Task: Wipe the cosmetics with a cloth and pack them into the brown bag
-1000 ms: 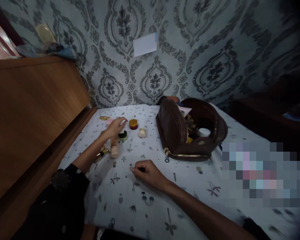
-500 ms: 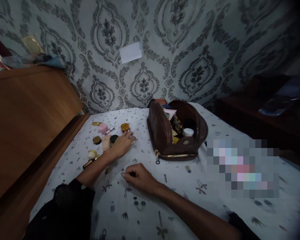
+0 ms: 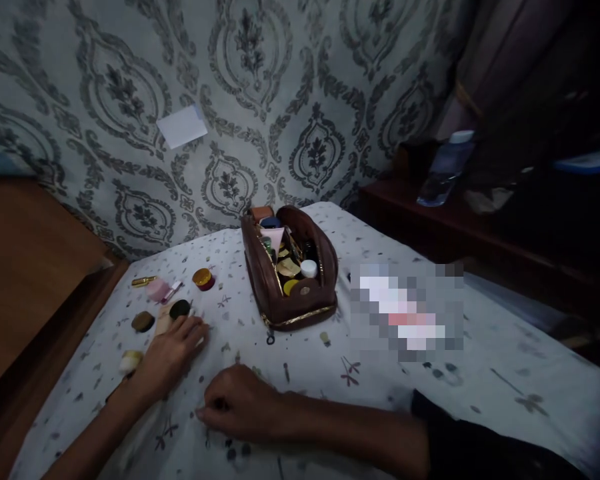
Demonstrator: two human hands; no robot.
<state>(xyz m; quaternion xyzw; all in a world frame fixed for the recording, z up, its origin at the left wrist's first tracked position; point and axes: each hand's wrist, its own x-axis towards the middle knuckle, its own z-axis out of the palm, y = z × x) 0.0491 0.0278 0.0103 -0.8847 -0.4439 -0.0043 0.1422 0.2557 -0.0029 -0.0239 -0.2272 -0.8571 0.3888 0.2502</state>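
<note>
My left hand (image 3: 177,350) rests low over the sheet with fingers stretched and slightly bent, palm down. Its fingertips are just in front of a round dark green lid (image 3: 179,309), and a beige tube (image 3: 164,319) lies beside that lid, partly covered by the hand. Farther off stands an amber-lidded jar (image 3: 203,279), apart from the fingers. My right hand (image 3: 240,403) lies curled on the sheet nearer to me, with nothing visible in it. Beyond both hands, a brown zip bag (image 3: 300,313) stands unzipped, holding tubes, a white-lidded jar (image 3: 309,269) and other cosmetics.
Around the left hand are a pink round item (image 3: 157,289), a gold tube (image 3: 144,281), a brown round lid (image 3: 143,321) and a cream jar (image 3: 131,361). A blurred-out patch (image 3: 405,313) covers something right of the bag. A bottle (image 3: 446,168) stands on a dark ledge.
The view has turned right, so everything sits farther left. My left hand has drawn back from the amber-lidded jar toward me. My right hand stays curled on the sheet.
</note>
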